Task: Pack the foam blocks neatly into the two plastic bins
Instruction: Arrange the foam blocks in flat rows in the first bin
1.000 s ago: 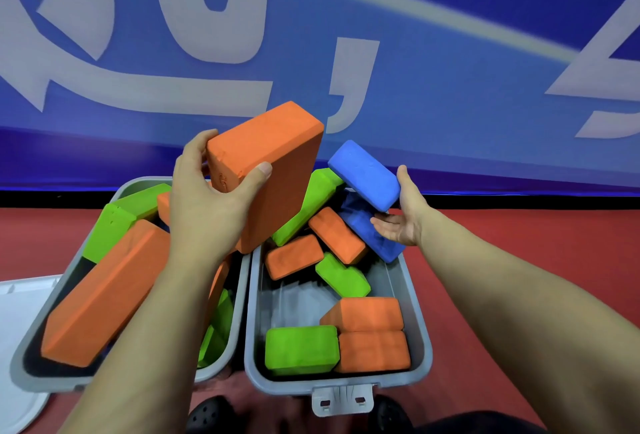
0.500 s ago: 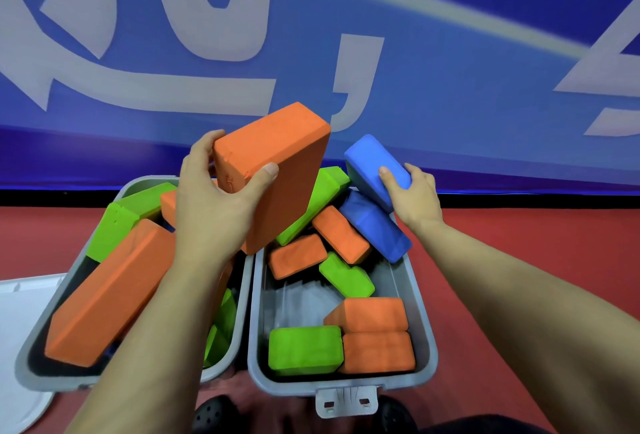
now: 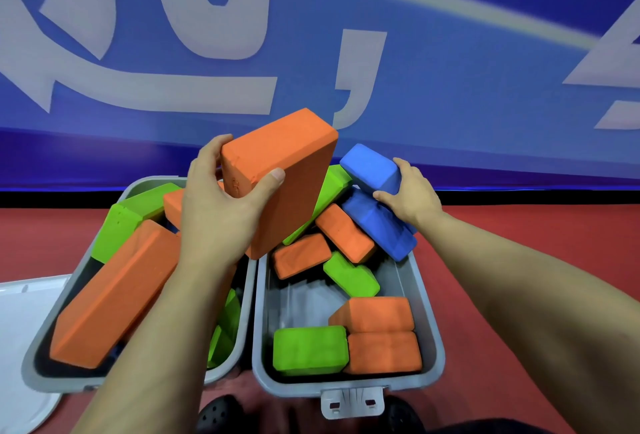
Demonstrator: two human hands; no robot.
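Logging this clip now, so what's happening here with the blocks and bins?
A person is packing foam blocks into two grey bins. The left hand grips a large orange block above the bins, and the right hand holds a blue block at the right bin's far end. Both bins hold jumbled blocks; the left bin looks fuller.

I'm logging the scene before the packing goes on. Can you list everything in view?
Bins: 2, grey, side by side.
Big orange block: 1, lifted over the bins.
Blue blocks: 2, right bin's far end.
Other blocks: several, orange and green, in both bins.
Lid: 1, white, left of bins.
Floor: red.
Banner: blue, white lettering, behind.
Left hand: grips the big orange block.
Right hand: grips the upper blue block.
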